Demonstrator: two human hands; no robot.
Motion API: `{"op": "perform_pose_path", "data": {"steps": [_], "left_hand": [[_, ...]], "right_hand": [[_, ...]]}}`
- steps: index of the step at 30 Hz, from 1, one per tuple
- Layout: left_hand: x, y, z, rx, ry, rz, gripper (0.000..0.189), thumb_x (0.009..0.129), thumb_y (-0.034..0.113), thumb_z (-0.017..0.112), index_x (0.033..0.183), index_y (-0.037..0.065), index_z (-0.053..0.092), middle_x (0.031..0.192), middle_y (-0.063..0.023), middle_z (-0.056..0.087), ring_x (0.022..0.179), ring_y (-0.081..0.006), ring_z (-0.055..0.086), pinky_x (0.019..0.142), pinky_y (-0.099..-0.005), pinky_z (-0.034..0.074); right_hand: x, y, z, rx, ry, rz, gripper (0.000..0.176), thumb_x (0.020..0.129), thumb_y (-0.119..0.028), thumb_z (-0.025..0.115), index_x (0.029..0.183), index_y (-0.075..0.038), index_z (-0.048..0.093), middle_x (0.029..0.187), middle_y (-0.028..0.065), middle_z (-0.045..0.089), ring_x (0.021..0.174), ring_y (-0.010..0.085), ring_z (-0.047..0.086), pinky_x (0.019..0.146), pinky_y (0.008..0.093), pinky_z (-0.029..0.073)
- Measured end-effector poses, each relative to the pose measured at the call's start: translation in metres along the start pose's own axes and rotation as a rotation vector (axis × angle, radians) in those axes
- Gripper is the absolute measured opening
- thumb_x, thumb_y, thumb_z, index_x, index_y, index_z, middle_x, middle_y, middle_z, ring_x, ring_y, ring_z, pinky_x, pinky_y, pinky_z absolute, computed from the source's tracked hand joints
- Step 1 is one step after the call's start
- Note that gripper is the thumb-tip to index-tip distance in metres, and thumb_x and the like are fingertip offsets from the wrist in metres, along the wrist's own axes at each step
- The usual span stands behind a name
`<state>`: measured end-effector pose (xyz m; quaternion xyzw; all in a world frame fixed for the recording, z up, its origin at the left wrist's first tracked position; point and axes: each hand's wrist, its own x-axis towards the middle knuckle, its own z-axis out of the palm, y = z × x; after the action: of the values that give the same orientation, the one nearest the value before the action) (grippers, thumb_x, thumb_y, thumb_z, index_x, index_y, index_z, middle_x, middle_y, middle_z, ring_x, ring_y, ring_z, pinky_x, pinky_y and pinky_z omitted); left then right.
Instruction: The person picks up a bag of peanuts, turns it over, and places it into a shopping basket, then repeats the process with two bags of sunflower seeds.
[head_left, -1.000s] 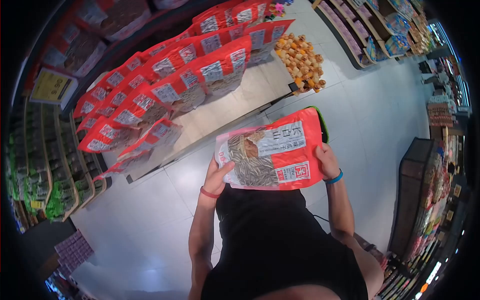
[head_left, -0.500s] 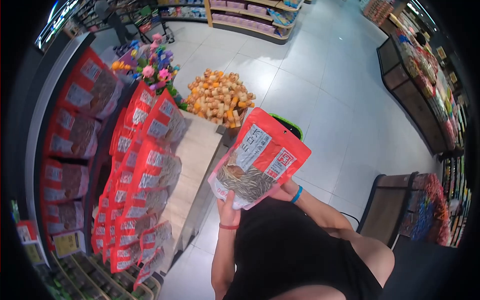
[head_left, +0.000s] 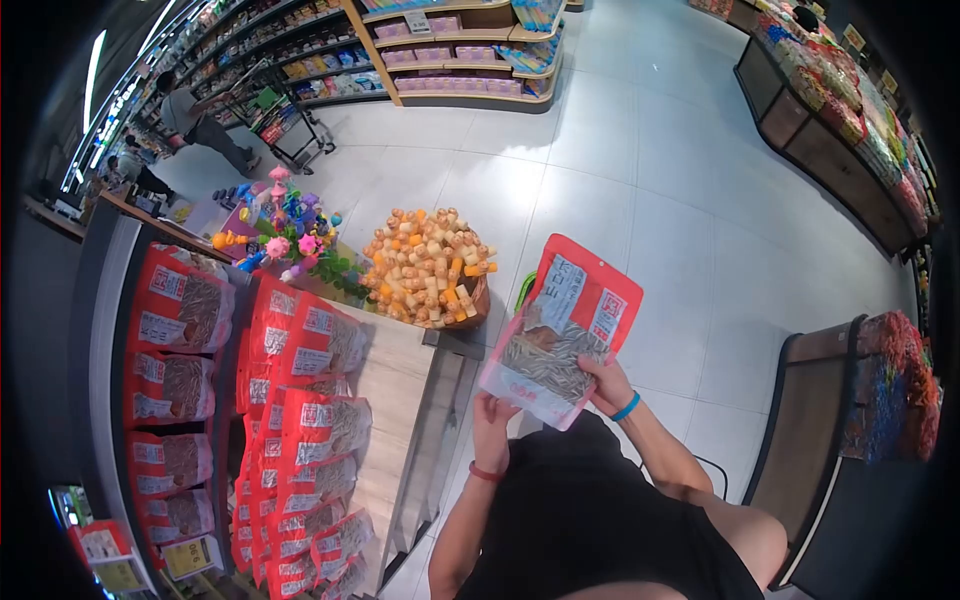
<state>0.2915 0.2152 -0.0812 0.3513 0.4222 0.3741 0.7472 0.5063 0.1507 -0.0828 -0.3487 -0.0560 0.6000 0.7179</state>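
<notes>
A red and clear bag of seeds (head_left: pixel 562 335) is held up in front of my body, its printed side facing me. My right hand (head_left: pixel 606 384), with a blue band at the wrist, grips the bag's right edge, thumb over the front. At the bottom left corner my left hand (head_left: pixel 494 415), with a red band at the wrist, is closed on the bag, its fingers partly hidden behind it. Similar red bags (head_left: pixel 325 430) hang in rows on the rack to the left, beside a light wooden counter (head_left: pixel 400 385).
Beyond the counter are a basket heaped with tan and orange items (head_left: pixel 430 268) and colourful toys (head_left: pixel 290 225). A person (head_left: pixel 190 115) stands by a shopping cart (head_left: pixel 285 125). Display bins (head_left: pixel 815 130) line the right, with a wooden stand (head_left: pixel 805 410) nearer.
The view has shifted, showing more of the far shelves and the person. The bag is more upright and farther right, and my right thumb now lies over its front.
</notes>
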Motion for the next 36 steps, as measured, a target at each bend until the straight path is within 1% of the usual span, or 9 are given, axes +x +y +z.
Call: {"op": "perform_pose_path", "data": {"steps": [3, 5, 7, 9, 20, 27, 33, 35, 36], "left_hand": [[0.012, 0.021, -0.012, -0.032, 0.029, -0.076, 0.039, 0.097, 0.013, 0.055, 0.131, -0.001, 0.042, 0.126, -0.0125, 0.052, 0.117, -0.0215, 0.054, 0.099, -0.0357, 0.045], [0.015, 0.045, -0.011, 0.166, -0.307, 0.068, 0.043, 0.095, 0.01, 0.058, 0.134, 0.0, 0.043, 0.129, -0.012, 0.053, 0.119, -0.0216, 0.053, 0.102, -0.0351, 0.044], [0.008, 0.067, 0.001, 0.193, -0.305, -0.02, 0.051, 0.09, 0.006, 0.065, 0.136, 0.0, 0.043, 0.13, -0.0105, 0.054, 0.121, -0.0196, 0.052, 0.102, -0.0338, 0.042], [0.004, 0.078, 0.008, 0.592, -0.447, -0.132, 0.059, 0.084, 0.004, 0.071, 0.136, 0.0, 0.043, 0.128, -0.0094, 0.057, 0.118, -0.0168, 0.053, 0.101, -0.0329, 0.042], [-0.03, 0.026, -0.001, 0.115, 0.087, 0.166, 0.077, 0.081, 0.005, 0.072, 0.145, 0.001, 0.029, 0.126, -0.0094, 0.056, 0.116, -0.0186, 0.054, 0.1, -0.0341, 0.043], [-0.037, 0.023, 0.014, 0.264, 0.153, 0.146, 0.08, 0.084, 0.007, 0.071, 0.148, 0.001, 0.023, 0.13, -0.0106, 0.053, 0.118, -0.02, 0.054, 0.101, -0.0341, 0.041], [-0.017, 0.017, 0.012, 0.362, 0.145, 0.245, 0.082, 0.089, 0.033, 0.07, 0.149, 0.004, 0.023, 0.14, -0.012, 0.044, 0.128, -0.0228, 0.046, 0.107, -0.038, 0.037], [-0.009, 0.032, 0.031, 0.028, 0.331, 0.2, 0.08, 0.093, 0.045, 0.061, 0.152, 0.013, 0.019, 0.143, -0.0127, 0.042, 0.128, -0.0252, 0.046, 0.106, -0.0392, 0.038], [-0.002, 0.044, 0.054, -0.087, 0.233, 0.351, 0.076, 0.098, 0.045, 0.052, 0.153, 0.009, 0.014, 0.134, -0.0111, 0.045, 0.12, -0.0226, 0.05, 0.102, -0.0375, 0.043]], "right_hand": [[0.004, -0.028, -0.015, -0.129, -0.076, -0.001, 0.044, 0.086, -0.004, 0.068, 0.127, 0.0, 0.053, 0.117, 0.0106, 0.065, 0.106, 0.0216, 0.064, 0.095, 0.0369, 0.051], [0.01, -0.041, -0.018, -0.34, -0.175, 0.072, 0.043, 0.084, -0.002, 0.07, 0.124, 0.001, 0.055, 0.114, 0.0099, 0.066, 0.104, 0.0208, 0.065, 0.093, 0.0355, 0.052], [0.018, -0.047, -0.007, -0.366, -0.246, 0.154, 0.042, 0.082, -0.002, 0.072, 0.121, 0.001, 0.058, 0.111, 0.0083, 0.067, 0.101, 0.0179, 0.065, 0.091, 0.0333, 0.052], [0.028, -0.044, 0.012, -0.587, -0.351, 0.268, 0.043, 0.08, -0.002, 0.073, 0.12, 0.001, 0.059, 0.109, 0.0059, 0.067, 0.097, 0.0145, 0.064, 0.089, 0.0315, 0.051], [0.073, -0.005, 0.039, -0.71, -0.621, 0.392, 0.051, 0.077, 0.001, 0.075, 0.124, 0.0, 0.056, 0.112, 0.0045, 0.065, 0.102, 0.0134, 0.061, 0.091, 0.0312, 0.05], [0.076, -0.013, 0.036, -0.766, -0.665, 0.317, 0.051, 0.078, -0.009, 0.079, 0.123, 0.0, 0.056, 0.111, 0.006, 0.065, 0.102, 0.0135, 0.061, 0.091, 0.0321, 0.049], [0.066, -0.068, 0.065, -0.86, -0.757, 0.233, 0.062, 0.082, -0.011, 0.075, 0.135, 0.001, 0.045, 0.123, 0.0089, 0.06, 0.108, 0.0153, 0.058, 0.092, 0.0336, 0.049], [0.052, -0.1, 0.081, -0.85, -0.793, 0.325, 0.071, 0.084, -0.024, 0.073, 0.143, -0.004, 0.039, 0.139, 0.0139, 0.049, 0.12, 0.022, 0.052, 0.098, 0.0412, 0.045], [0.048, -0.105, 0.09, -0.888, -0.986, 0.04, 0.074, 0.085, -0.033, 0.071, 0.146, -0.007, 0.037, 0.146, 0.0163, 0.039, 0.127, 0.0284, 0.045, 0.103, 0.0459, 0.039]]}}
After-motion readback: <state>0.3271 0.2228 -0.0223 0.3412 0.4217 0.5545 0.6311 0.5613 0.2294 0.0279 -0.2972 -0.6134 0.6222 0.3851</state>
